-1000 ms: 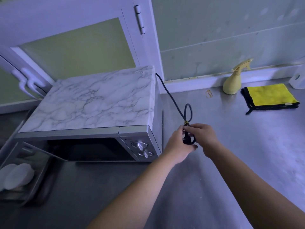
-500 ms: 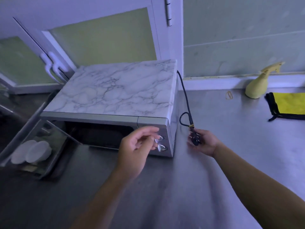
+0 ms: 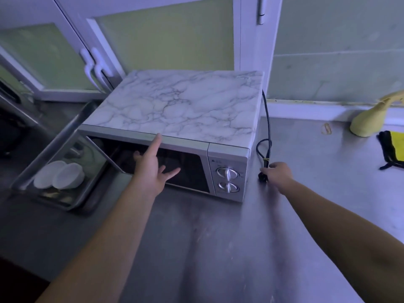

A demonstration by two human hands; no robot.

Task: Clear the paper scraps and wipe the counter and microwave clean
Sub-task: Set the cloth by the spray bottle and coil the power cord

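microwave (image 3: 175, 106): left part of the counter (image 3: 218, 248), back against the cabinets, long side running left-right, door (image 3: 65, 167) swung open to the left
left hand (image 3: 150, 169): right at the microwave's front, fingers spread, index tip on the top front edge, open cavity straight behind the palm
right hand (image 3: 277, 173): just beside the right wall, down on the counter, pinching the plug (image 3: 263, 177)
cloth (image 3: 395, 147): well off to the right near the spray bottle (image 3: 367, 123), so the right hand's nearer. Guessing it has to let go of the plug first
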